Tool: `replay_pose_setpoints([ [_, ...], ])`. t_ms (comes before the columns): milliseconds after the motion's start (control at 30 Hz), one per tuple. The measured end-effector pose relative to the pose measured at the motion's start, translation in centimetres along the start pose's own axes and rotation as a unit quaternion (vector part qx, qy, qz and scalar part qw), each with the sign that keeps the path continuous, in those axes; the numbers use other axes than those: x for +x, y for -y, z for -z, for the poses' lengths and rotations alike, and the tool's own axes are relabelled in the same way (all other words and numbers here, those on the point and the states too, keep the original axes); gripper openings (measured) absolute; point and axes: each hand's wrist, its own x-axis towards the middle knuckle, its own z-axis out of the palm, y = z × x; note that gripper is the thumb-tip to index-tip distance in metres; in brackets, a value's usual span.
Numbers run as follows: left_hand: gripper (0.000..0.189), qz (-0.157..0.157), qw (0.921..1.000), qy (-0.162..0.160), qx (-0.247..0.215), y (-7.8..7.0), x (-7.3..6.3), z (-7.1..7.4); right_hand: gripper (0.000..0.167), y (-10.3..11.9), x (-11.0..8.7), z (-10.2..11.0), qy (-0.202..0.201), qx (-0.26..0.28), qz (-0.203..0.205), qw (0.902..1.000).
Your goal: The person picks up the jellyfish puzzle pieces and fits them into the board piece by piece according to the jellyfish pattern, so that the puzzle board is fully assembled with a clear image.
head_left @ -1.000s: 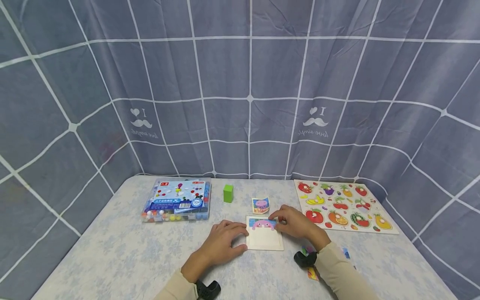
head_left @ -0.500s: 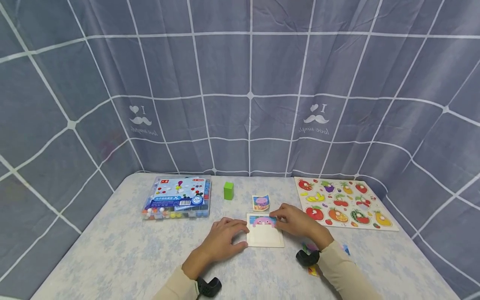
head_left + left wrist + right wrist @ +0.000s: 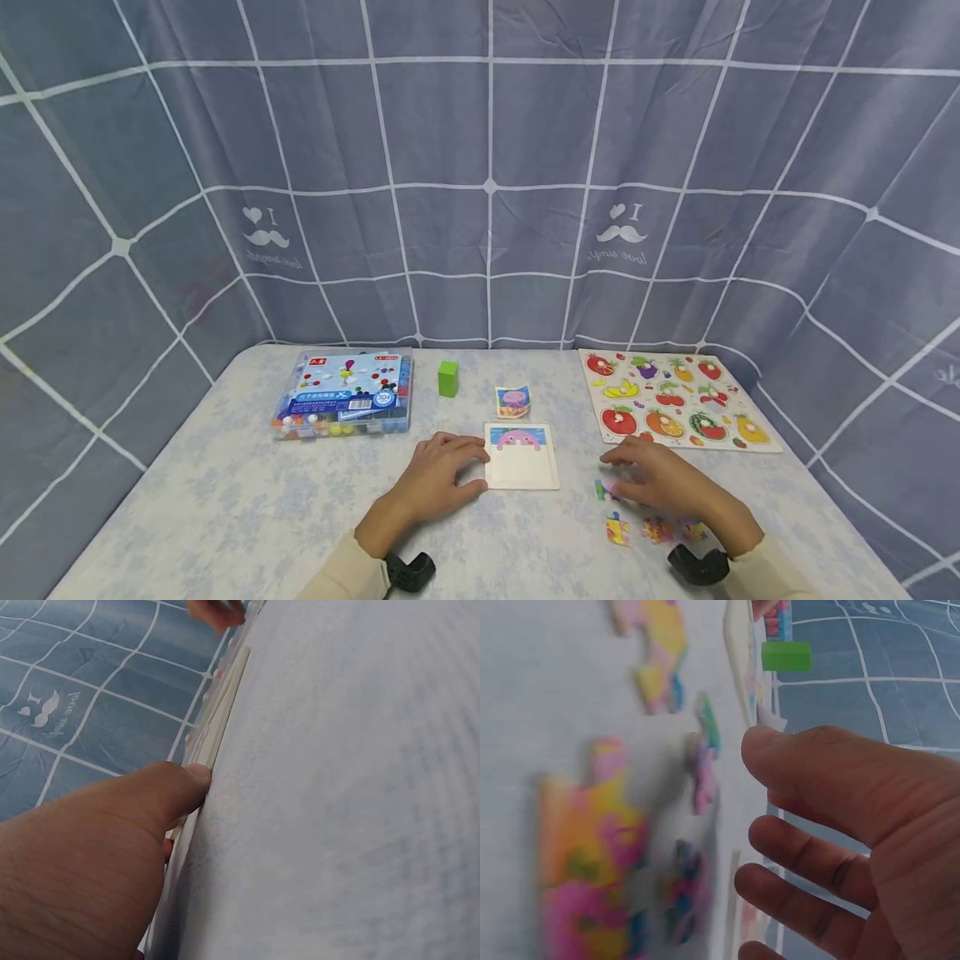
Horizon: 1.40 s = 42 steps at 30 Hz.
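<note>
A square puzzle frame (image 3: 522, 472) lies mid-table, its top strip filled with a pink cartoon face on blue (image 3: 519, 437). Along its left edge my left hand (image 3: 435, 479) rests with thumb and forefinger; the left wrist view shows the thumb (image 3: 187, 784) right at the frame's side. My right hand (image 3: 671, 483), fingers apart and holding nothing, hovers over loose jigsaw pieces. A green-and-pink piece (image 3: 705, 776) lies nearest its thumb. Yellow-and-pink pieces (image 3: 617, 529) lie below, blurred in the right wrist view, and the forearm hides part of the group.
Behind the frame lies a small picture card (image 3: 513, 402), with a green block (image 3: 447, 379) to its left. A clear plastic box of coloured balls (image 3: 341, 393) stands back left. A fruit puzzle board (image 3: 678, 400) lies back right. A grid-patterned curtain (image 3: 487, 233) surrounds the table.
My right hand has left the frame's upper right corner and moved right and toward me, over the loose pieces, uncovering several. My left hand stays at the frame. The head view has shifted slightly.
</note>
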Motion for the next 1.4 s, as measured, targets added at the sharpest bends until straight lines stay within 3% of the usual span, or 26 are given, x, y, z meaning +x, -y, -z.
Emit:
replay_pose_setpoints([
  [367, 0.03, -0.014, 0.9999, -0.01, 0.002, 0.3, 0.0, -0.2, 0.013, -0.3, -1.0, -1.9, -0.027, -0.005, -0.058, 0.9979],
  [1200, 0.03, -0.006, 1.0, -0.008, 0.001, 0.2, -0.1, -0.2, 0.018, -0.1, -0.8, -2.5, -0.057, -0.04, -0.033, 0.997],
  [1400, 0.029, -0.004, 1.0, -0.004, 0.001, 0.4, 0.0, -0.3, 0.022, 0.6, 0.0, -1.9, -0.062, -0.032, -0.03, 0.9971],
])
